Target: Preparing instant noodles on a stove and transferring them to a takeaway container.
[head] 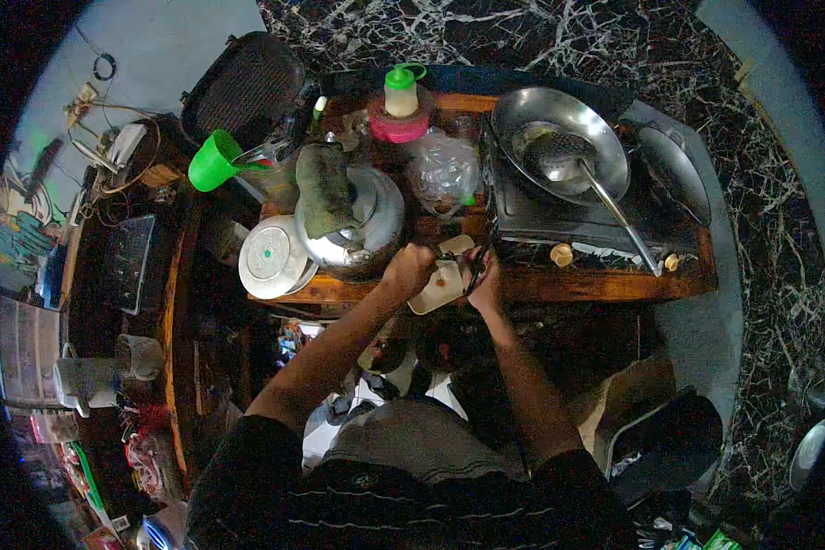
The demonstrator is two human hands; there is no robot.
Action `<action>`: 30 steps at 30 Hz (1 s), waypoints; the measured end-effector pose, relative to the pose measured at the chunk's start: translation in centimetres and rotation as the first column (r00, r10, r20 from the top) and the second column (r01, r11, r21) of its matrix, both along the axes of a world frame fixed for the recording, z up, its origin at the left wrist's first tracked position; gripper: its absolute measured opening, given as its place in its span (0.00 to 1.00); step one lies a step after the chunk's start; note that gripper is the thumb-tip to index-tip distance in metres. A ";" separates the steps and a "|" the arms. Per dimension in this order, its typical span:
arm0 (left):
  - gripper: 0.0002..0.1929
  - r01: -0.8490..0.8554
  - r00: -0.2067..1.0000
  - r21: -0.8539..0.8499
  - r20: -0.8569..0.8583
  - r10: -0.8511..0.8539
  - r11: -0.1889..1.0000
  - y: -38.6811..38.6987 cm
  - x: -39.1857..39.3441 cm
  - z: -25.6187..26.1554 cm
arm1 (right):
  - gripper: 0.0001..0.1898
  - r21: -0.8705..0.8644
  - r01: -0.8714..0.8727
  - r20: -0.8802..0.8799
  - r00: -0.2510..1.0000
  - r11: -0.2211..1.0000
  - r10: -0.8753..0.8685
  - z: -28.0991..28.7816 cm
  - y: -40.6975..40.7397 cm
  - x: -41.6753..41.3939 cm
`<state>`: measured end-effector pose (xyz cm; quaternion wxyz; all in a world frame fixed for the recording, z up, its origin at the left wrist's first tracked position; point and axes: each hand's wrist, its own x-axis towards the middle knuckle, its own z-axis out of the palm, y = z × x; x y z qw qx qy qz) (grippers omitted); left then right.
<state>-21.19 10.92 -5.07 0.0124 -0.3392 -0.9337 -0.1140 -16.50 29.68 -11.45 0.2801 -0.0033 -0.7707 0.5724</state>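
A pale shallow tray (438, 292) with a small brown spot inside lies at the front edge of the wooden counter, between my hands. My left hand (411, 268) is curled at its left side; whatever its fingers may pinch is too dark and small to make out. On the right, my right hand (484, 283) grips a dark-handled tool (480, 260), probably scissors, whose tip points towards the left hand. Just left of my hands stands a metal kettle (378, 206) with a greenish cloth (324, 192) draped over its handle.
A steel wok (522, 113) holding a skimmer (608, 199) sits on the gas stove (536, 216) at right. Left of the kettle lies an upturned white plate (268, 258). Behind are a clear plastic bag (445, 168), a green-capped squeeze bottle (401, 100) and a green cup (213, 161).
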 end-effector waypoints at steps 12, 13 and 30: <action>0.08 0.004 0.216 -0.051 -0.975 -0.051 0.999 -1.3 0.3 1.6 | 0.10 -0.450 -0.036 0.090 0.992 0.892 0.086 3.0 -2.0 0.5; 0.06 0.086 0.319 0.031 -0.948 0.002 0.996 -1.2 0.4 1.6 | 0.10 -0.452 -0.038 0.090 0.992 0.891 0.088 3.3 -2.2 0.7; 0.08 0.110 0.451 -0.043 -0.888 -0.088 0.993 2.0 -0.4 -1.9 | 0.06 -0.362 0.124 0.140 0.987 0.924 -0.078 -3.0 1.8 0.7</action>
